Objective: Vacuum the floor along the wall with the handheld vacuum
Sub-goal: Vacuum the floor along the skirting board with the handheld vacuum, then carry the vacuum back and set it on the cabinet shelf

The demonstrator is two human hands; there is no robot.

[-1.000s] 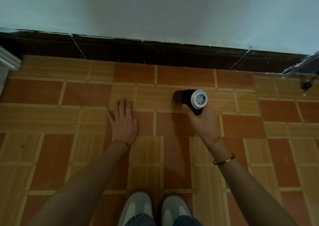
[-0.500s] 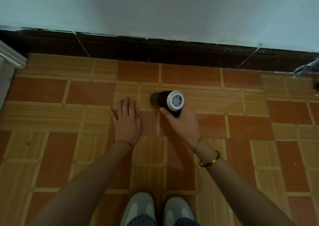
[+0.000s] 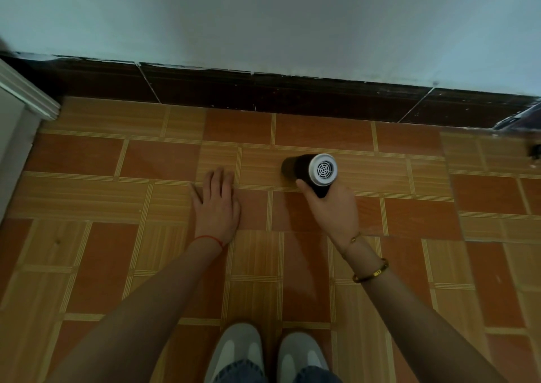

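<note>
Gripped in the right hand (image 3: 332, 207), a vacuum (image 3: 310, 169) lies near the wall (image 3: 263, 25); left hand (image 3: 216, 204) rests flat on floor (image 3: 409, 207) beside it.

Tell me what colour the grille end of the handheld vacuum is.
White, on a black body; the handheld vacuum shows in the head view, gripped by the right hand.
</note>
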